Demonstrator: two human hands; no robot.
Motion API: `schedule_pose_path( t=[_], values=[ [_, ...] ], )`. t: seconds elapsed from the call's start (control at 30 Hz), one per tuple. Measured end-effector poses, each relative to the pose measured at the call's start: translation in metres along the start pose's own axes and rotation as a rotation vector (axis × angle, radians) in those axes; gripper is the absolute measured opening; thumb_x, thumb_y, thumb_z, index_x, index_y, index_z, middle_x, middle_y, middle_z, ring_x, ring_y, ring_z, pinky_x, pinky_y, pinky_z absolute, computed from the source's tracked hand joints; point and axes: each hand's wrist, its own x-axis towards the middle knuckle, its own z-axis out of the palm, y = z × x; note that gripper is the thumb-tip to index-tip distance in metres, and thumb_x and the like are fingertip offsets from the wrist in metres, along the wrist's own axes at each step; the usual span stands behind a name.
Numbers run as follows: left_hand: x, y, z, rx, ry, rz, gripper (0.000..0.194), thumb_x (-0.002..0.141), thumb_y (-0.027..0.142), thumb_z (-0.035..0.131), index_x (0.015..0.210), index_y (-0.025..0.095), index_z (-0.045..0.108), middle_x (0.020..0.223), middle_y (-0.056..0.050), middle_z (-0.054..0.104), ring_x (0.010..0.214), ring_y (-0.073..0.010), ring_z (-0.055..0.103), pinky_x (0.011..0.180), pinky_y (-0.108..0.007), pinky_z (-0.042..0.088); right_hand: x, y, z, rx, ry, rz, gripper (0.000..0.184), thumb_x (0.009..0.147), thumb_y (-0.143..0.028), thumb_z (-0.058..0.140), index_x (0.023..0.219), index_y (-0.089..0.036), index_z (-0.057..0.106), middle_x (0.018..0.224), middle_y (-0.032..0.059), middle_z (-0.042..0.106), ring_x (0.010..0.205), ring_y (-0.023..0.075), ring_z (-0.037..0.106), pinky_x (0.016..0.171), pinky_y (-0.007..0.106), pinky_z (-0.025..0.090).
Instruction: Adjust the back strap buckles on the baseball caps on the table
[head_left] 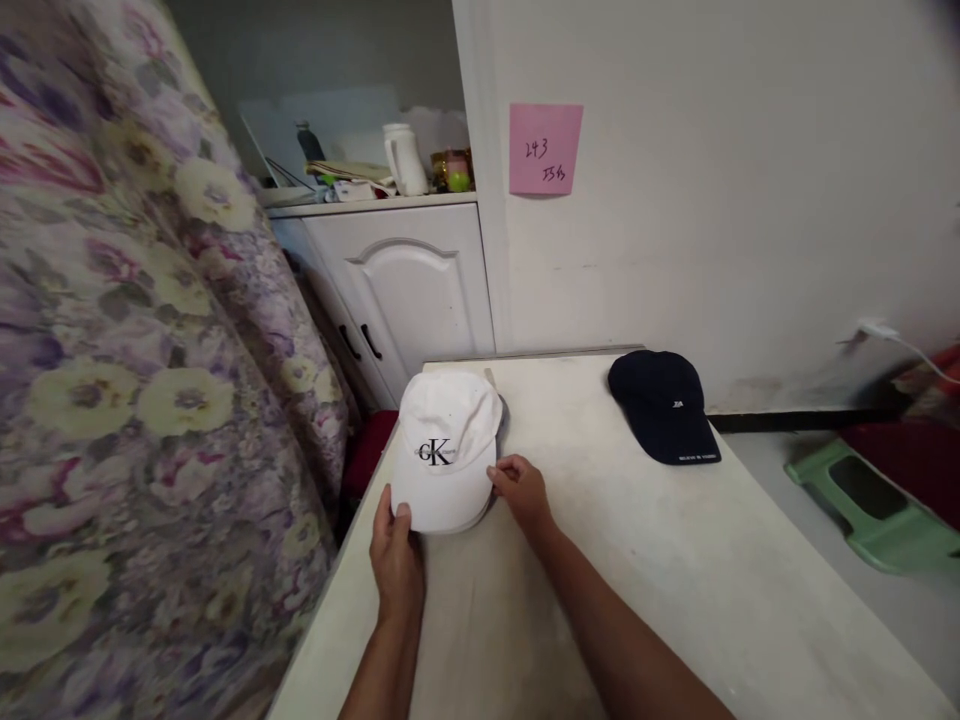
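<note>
The white cap [448, 455] sits at the far left part of the desk [712, 560], crown away from the person and brim toward the person. The left hand [397, 560] has its grip clamped on the left side of the brim, thumb on top; the right hand [526, 492] has its grip pinched together on the right edge of the brim. Caution: both holds are at the margin of the brim, so a light pinch could let the cap slip. Unequal pull between the hands could twist the brim, and the soft, already creased crown could fold or collapse, since neither hand supports it. The cap lies close to the left edge of the desk; excess travel that way could carry it over. The dark cap [660, 405] lies by the right edge, well apart from the hands, and a wide sweep of the right arm could knock it off. Count: caps, two identified, one white and one dark; a grey-blue piece [503, 420] shows behind the white cap, and whether it is a separate item cannot be told. Hands, two. Desk, one. Pink note [546, 150] on the wall, one. Black cabinet handles [370, 341], two. White jug [406, 160], one.
</note>
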Motion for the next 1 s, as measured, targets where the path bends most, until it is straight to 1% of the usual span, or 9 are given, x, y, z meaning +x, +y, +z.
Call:
schedule_pose_path(
  t=[0.13, 0.23, 0.33, 0.43, 0.5, 0.6, 0.8, 0.9, 1.0],
  values=[
    [0.000, 0.000, -0.001, 0.033, -0.002, 0.002, 0.067, 0.085, 0.039, 0.068, 0.144, 0.015, 0.049, 0.150, -0.014, 0.049, 0.139, -0.0303, 0.043, 0.119, -0.045, 0.027, 0.002, 0.000, -0.002, 0.011, 0.017, -0.016, 0.023, 0.064, -0.038, 0.075, 0.072, -0.020, 0.064, 0.062, -0.0010, 0.065, 0.063, 0.0179, 0.061, 0.060, 0.029, 0.051],
    [0.002, -0.002, -0.002, 0.065, -0.015, -0.003, 0.066, 0.086, 0.039, 0.068, 0.144, 0.016, 0.049, 0.151, -0.014, 0.048, 0.140, -0.0301, 0.042, 0.120, -0.046, 0.026, 0.003, 0.002, -0.003, 0.035, 0.014, -0.024, 0.025, 0.064, -0.039, 0.075, 0.075, -0.019, 0.065, 0.068, 0.0011, 0.068, 0.067, 0.0193, 0.064, 0.066, 0.031, 0.053],
    [0.002, -0.003, -0.002, 0.087, -0.025, -0.001, 0.066, 0.086, 0.039, 0.067, 0.145, 0.018, 0.048, 0.154, -0.012, 0.045, 0.142, -0.0287, 0.039, 0.120, -0.044, 0.025, 0.006, 0.007, -0.003, 0.051, 0.045, -0.040, 0.032, 0.062, -0.037, 0.077, 0.087, -0.018, 0.067, 0.087, 0.0065, 0.074, 0.084, 0.0233, 0.068, 0.077, 0.035, 0.055],
    [0.000, -0.001, -0.001, 0.128, -0.033, 0.032, 0.065, 0.087, 0.040, 0.066, 0.146, 0.020, 0.046, 0.155, -0.009, 0.043, 0.143, -0.0270, 0.037, 0.121, -0.041, 0.023, 0.008, 0.012, -0.001, 0.071, 0.052, -0.059, 0.050, 0.062, -0.035, 0.078, 0.108, -0.019, 0.066, 0.113, 0.0112, 0.072, 0.105, 0.0274, 0.067, 0.087, 0.039, 0.055],
    [-0.001, 0.000, 0.000, 0.137, -0.033, 0.045, 0.065, 0.087, 0.040, 0.065, 0.146, 0.019, 0.046, 0.155, -0.010, 0.044, 0.143, -0.0270, 0.037, 0.121, -0.040, 0.023, 0.010, 0.014, 0.001, 0.085, 0.019, -0.076, 0.055, 0.063, -0.035, 0.077, 0.114, -0.020, 0.065, 0.120, 0.0115, 0.070, 0.111, 0.0286, 0.066, 0.091, 0.041, 0.055],
    [-0.001, 0.001, 0.001, 0.102, -0.021, 0.032, 0.067, 0.087, 0.040, 0.066, 0.146, 0.019, 0.045, 0.154, -0.011, 0.044, 0.142, -0.0279, 0.038, 0.120, -0.042, 0.026, 0.012, 0.015, 0.002, 0.090, -0.039, -0.113, 0.055, 0.066, -0.034, 0.076, 0.119, -0.020, 0.065, 0.122, 0.0098, 0.070, 0.113, 0.0281, 0.066, 0.098, 0.044, 0.052],
    [0.001, 0.001, 0.001, 0.113, -0.051, 0.049, 0.068, 0.086, 0.040, 0.067, 0.146, 0.019, 0.045, 0.152, -0.011, 0.046, 0.140, -0.0286, 0.041, 0.120, -0.044, 0.025, 0.013, 0.011, 0.000, 0.066, -0.094, -0.162, 0.049, 0.071, -0.031, 0.072, 0.118, -0.021, 0.065, 0.121, 0.0081, 0.070, 0.112, 0.0262, 0.067, 0.100, 0.042, 0.052],
    [0.002, 0.000, 0.001, 0.187, -0.038, 0.080, 0.066, 0.087, 0.043, 0.064, 0.146, 0.018, 0.046, 0.152, -0.012, 0.046, 0.140, -0.0287, 0.041, 0.119, -0.043, 0.027, 0.008, 0.009, 0.002, 0.042, -0.019, -0.187, 0.043, 0.071, -0.029, 0.072, 0.113, -0.021, 0.066, 0.120, 0.0092, 0.067, 0.111, 0.0259, 0.064, 0.097, 0.041, 0.052],
    [0.004, 0.001, 0.001, 0.289, -0.011, 0.105, 0.065, 0.089, 0.046, 0.061, 0.145, 0.018, 0.047, 0.151, -0.012, 0.048, 0.139, -0.0286, 0.043, 0.118, -0.042, 0.029, 0.000, 0.005, 0.004, 0.018, 0.075, -0.210, 0.038, 0.066, -0.024, 0.076, 0.102, -0.021, 0.068, 0.118, 0.0093, 0.062, 0.111, 0.0262, 0.060, 0.093, 0.039, 0.053]
  ],
)
